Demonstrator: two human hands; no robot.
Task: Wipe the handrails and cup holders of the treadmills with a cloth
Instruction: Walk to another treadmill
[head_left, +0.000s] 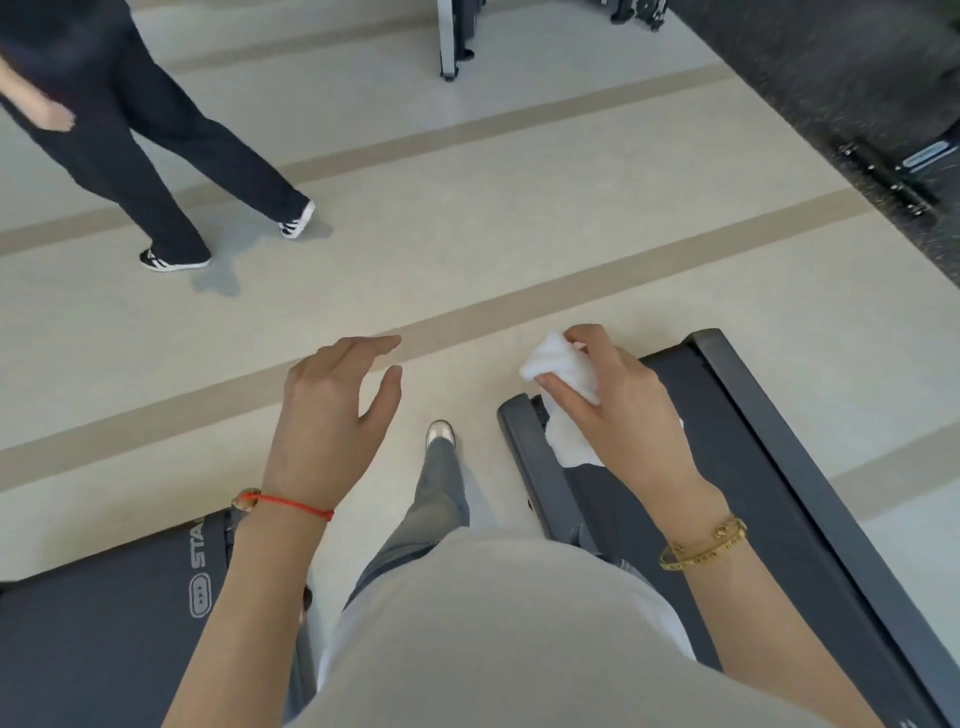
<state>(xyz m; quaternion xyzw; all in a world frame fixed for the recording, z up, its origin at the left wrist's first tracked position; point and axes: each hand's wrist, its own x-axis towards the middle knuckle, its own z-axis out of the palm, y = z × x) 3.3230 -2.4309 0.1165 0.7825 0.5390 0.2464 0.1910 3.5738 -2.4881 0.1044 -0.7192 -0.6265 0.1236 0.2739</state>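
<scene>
Cloth (558, 364) bunched between right hand (618, 410) fingers (563, 397).

Passer-by (130, 156) in black — striped floor (467, 260).

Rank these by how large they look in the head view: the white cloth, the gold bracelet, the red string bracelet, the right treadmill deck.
1. right treadmill deck, by far the largest.
2. white cloth, partly hidden by the right hand.
3. gold bracelet and red string bracelet: similar in length, so not ranked; the gold one is thicker.
</scene>
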